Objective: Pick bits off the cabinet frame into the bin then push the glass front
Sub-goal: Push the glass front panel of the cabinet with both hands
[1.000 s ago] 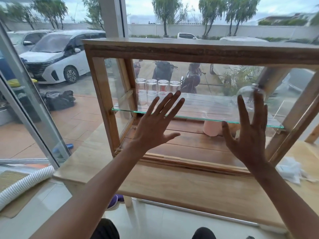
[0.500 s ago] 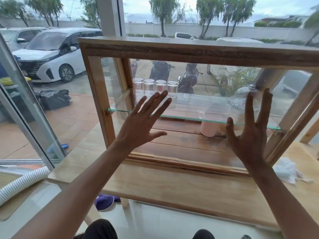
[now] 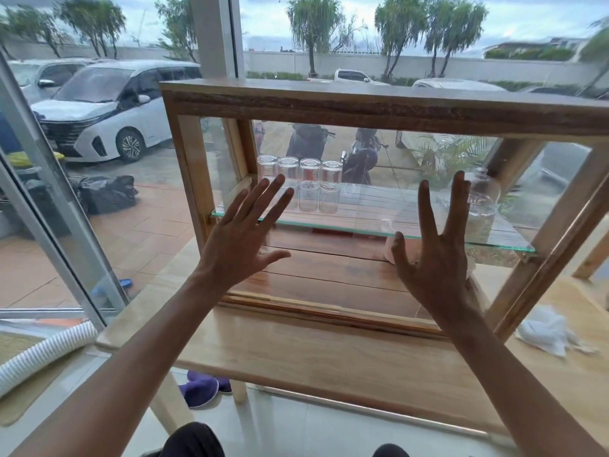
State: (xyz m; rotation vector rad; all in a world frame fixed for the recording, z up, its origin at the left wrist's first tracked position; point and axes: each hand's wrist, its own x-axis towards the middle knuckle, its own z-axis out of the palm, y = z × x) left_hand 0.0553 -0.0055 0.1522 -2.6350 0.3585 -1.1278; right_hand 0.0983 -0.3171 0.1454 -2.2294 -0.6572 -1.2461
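Here the wooden cabinet (image 3: 362, 103) stands on a pale wood table (image 3: 313, 357) right against a big window, and both of the person's hands are up flat at its glass front (image 3: 346, 265). The left hand (image 3: 242, 242) has its fingers spread wide, palm toward the pane, low on the left half. The right hand (image 3: 435, 258) is splayed the same way on the right half, thumb stuck out to the side. Neither holds anything. Whether the palms actually press the glass or sit just off it, I cannot tell.

The frame is rough, reddish-brown along the top rail and smoother and lighter down the posts, with a thin strip running along the bottom edge. Inside, a green-edged glass shelf (image 3: 362, 230) carries four clear tumblers (image 3: 300, 186) in a row, stacked upside down, and a rounded glass jar (image 3: 481, 196) toward the right. A pinkish object (image 3: 390, 249) below the shelf is mostly hidden behind the right hand. The floor of the cabinet is dark planked wood.

A crumpled white cloth (image 3: 547, 331) lies on the table at the right. The cabinet's right end runs out of view.
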